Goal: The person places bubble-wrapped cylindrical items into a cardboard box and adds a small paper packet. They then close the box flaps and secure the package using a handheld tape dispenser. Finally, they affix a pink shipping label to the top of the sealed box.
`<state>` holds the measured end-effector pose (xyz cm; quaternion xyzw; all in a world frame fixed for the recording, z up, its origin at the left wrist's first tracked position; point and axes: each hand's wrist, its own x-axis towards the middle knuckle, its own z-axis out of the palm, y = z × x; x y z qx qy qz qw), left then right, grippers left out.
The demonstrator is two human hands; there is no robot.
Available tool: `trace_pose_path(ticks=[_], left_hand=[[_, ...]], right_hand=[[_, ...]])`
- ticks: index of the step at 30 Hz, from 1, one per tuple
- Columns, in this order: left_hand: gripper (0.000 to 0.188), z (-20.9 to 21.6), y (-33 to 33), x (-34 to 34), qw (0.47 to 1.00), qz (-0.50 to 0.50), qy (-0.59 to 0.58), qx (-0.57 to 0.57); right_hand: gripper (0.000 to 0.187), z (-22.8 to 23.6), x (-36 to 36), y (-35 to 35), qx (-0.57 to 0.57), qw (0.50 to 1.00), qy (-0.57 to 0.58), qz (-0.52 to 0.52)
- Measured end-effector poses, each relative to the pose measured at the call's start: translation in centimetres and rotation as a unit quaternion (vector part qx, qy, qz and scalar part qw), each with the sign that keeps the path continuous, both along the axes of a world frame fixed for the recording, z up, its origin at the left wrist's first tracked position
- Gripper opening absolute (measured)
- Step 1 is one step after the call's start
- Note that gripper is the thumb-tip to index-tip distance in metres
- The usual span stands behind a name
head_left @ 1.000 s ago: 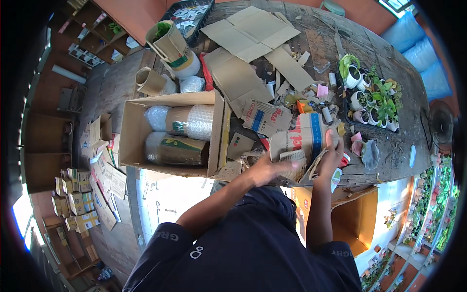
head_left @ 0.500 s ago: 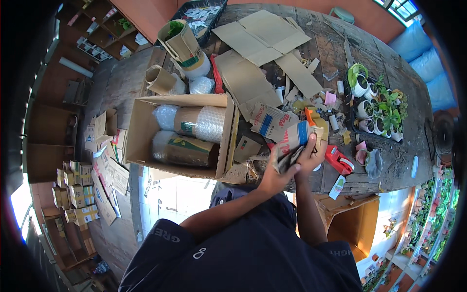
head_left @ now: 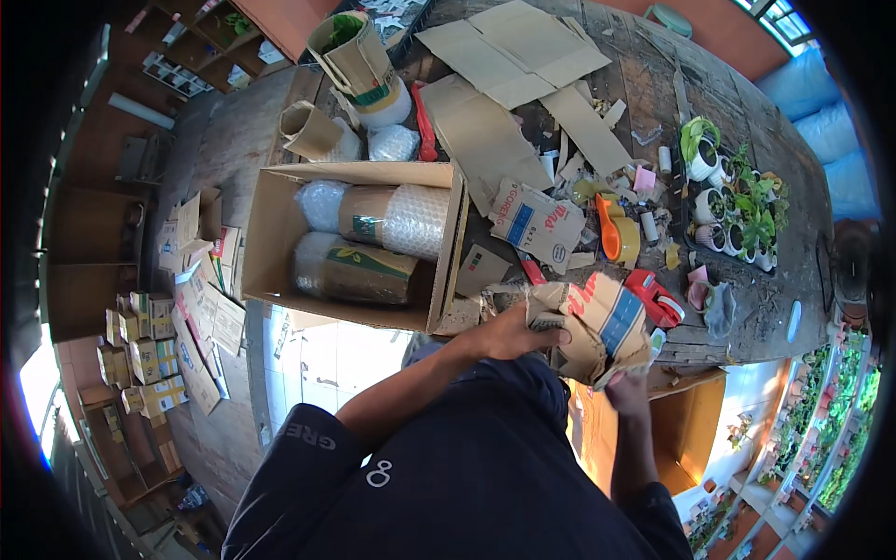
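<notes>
Holding up a torn, creased cardboard piece [head_left: 611, 317] with red print and a blue stripe, in front of the torso and at the near edge of the wooden table [head_left: 765, 121]. Grasping its left side firmly with the left hand [head_left: 516, 334], pressing the thumb against the lower left part. Touching its ragged lower right edge with the right hand [head_left: 629, 390]; being unable to tell the closure of the right fingers, partly hidden by the cardboard.

Showing just beyond the piece a red tape dispenser [head_left: 647, 295] and, farther off, an orange object [head_left: 609, 226]. Displaying toward the table's middle a second cardboard scrap [head_left: 541, 224], similarly printed, and beyond it flat cardboard sheets [head_left: 513, 56].

Presenting to the left an open cardboard box [head_left: 268, 224], containing two bubble-wrapped rolls [head_left: 373, 273] lying side by side. Including behind the box an upright cardboard tube [head_left: 359, 67], enclosing green leaves at its top. Including at the right a cluster of potted plants [head_left: 744, 198].
</notes>
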<state>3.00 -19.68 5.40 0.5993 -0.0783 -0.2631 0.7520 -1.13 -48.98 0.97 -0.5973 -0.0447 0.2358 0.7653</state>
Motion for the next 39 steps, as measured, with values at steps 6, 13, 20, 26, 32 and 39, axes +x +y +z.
trace_pose_path(ticks=[6, 13, 20, 26, 32, 39], left_hand=[[0.055, -0.3, 1.2, -3.0, 0.99, -0.08, 0.106, 0.037], [0.092, -1.3, 3.3, -7.2, 0.944, -0.017, 0.205, -0.257], [0.139, 4.7, 4.2, -6.4, 0.989, -0.004, -0.05, 0.142], [0.132, 6.9, 6.1, -6.8, 0.967, 0.069, -0.186, 0.157], [0.136, 9.5, 14.7, -4.7, 0.953, 0.164, -0.246, -0.073], [0.133, 6.2, 21.4, -6.1, 0.953, 0.199, -0.065, -0.221]], right_hand=[[0.072, 3.8, -3.0, 6.3, -0.081, 0.996, 0.019, 0.019], [0.063, 2.1, -4.1, 11.4, -0.126, 0.987, -0.085, -0.057], [0.069, 2.5, -6.3, 13.1, -0.165, 0.964, -0.207, -0.04], [0.094, 7.5, -4.8, 16.6, -0.111, 0.988, -0.066, -0.085], [0.106, 8.0, -1.0, 23.4, -0.086, 0.983, -0.16, 0.034], [0.138, 13.2, 2.1, 32.5, -0.109, 0.965, -0.203, 0.126]])
